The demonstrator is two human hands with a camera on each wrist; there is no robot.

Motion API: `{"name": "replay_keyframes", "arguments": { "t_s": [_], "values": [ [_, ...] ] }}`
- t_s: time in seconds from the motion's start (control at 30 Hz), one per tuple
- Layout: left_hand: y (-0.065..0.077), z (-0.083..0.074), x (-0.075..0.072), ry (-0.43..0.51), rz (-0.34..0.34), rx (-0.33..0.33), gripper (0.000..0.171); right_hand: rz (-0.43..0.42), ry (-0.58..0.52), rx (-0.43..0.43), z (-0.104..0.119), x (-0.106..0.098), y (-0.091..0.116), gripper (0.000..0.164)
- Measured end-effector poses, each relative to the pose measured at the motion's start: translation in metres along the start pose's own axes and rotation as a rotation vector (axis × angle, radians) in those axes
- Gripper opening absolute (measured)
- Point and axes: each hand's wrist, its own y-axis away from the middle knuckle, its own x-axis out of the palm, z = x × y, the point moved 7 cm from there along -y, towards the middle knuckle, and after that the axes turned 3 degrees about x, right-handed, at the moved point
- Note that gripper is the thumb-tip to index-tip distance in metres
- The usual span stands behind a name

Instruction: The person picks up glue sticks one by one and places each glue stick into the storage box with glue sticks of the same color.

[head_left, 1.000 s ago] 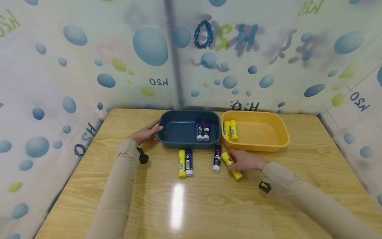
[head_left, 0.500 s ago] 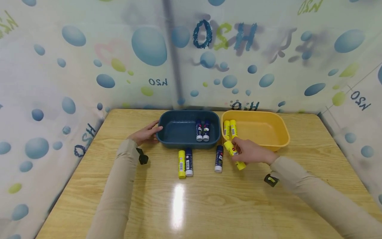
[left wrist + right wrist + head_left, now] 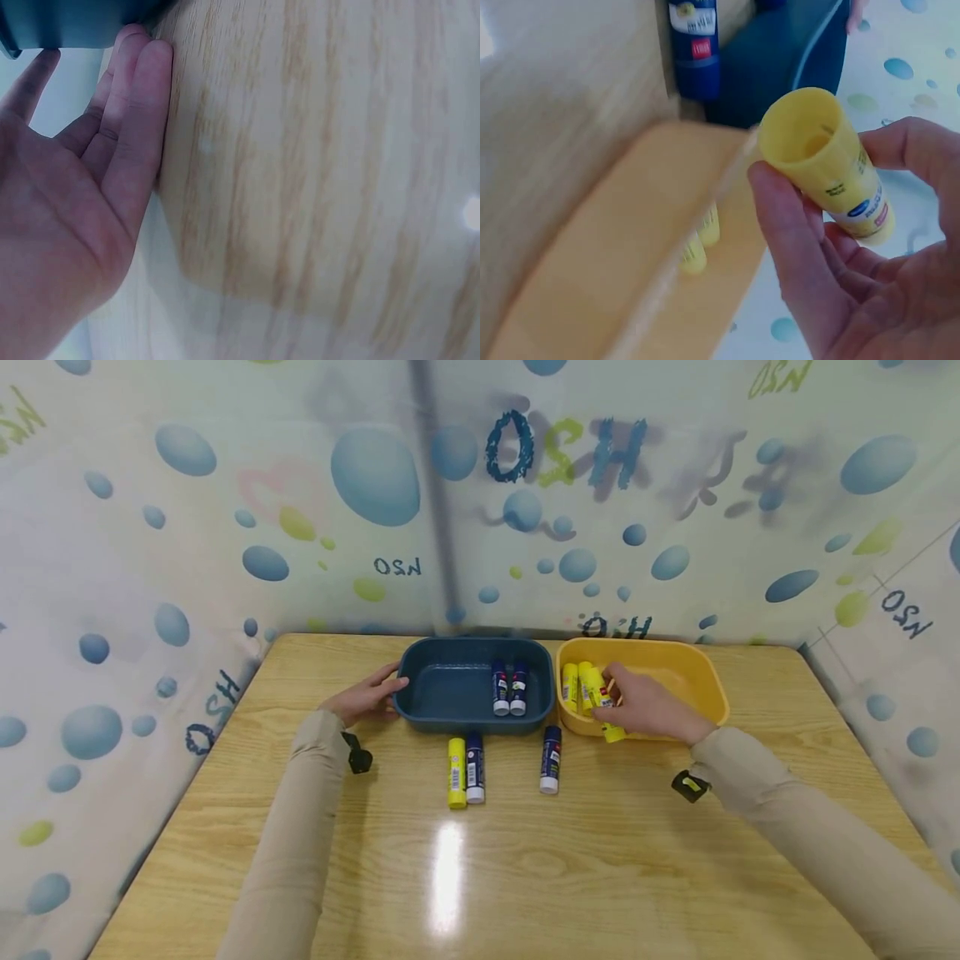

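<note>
My right hand (image 3: 651,700) holds a yellow glue stick (image 3: 600,693) between thumb and fingers, over the near left part of the yellow tray (image 3: 686,727). In the right wrist view the glue stick (image 3: 840,172) is tilted, its hollow end facing the camera. Two more yellow glue sticks (image 3: 570,687) lie at that tray's left end. My left hand (image 3: 363,697) rests at the left end of the dark blue tray (image 3: 472,725), its fingers nearly straight and their tips against the wall. Two navy glue sticks (image 3: 518,689) with white ends lie inside the blue tray.
In front of the blue tray, a yellow glue stick (image 3: 457,772) and a navy glue stick (image 3: 476,768) lie side by side. Another navy glue stick (image 3: 551,760) lies near the gap between the trays. A patterned curtain (image 3: 300,593) hangs behind the wooden table (image 3: 562,877).
My right hand has lifted the yellow glue stick off the table and carried it away from me, over the yellow tray. The navy stick beside it shifted slightly. My left hand stayed put.
</note>
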Motion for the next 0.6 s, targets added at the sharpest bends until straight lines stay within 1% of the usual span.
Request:
{"name": "replay_keyframes", "arguments": {
  "t_s": [0.1, 0.27, 0.43, 0.6],
  "values": [
    [-0.001, 0.002, 0.000, 0.005, -0.001, -0.005, 0.080, -0.012, -0.002, 0.000, -0.002, -0.009, -0.004, 0.050],
    [-0.003, 0.004, -0.002, 0.017, -0.014, -0.013, 0.079, 0.000, -0.002, 0.025, -0.010, -0.020, -0.016, 0.052],
    [-0.003, 0.004, -0.002, 0.017, -0.009, -0.004, 0.080, 0.031, -0.024, 0.047, -0.021, -0.029, -0.030, 0.044],
    [-0.002, 0.002, -0.001, 0.008, -0.003, 0.006, 0.079, 0.075, 0.007, 0.101, -0.031, -0.037, -0.045, 0.040]
  ]
}}
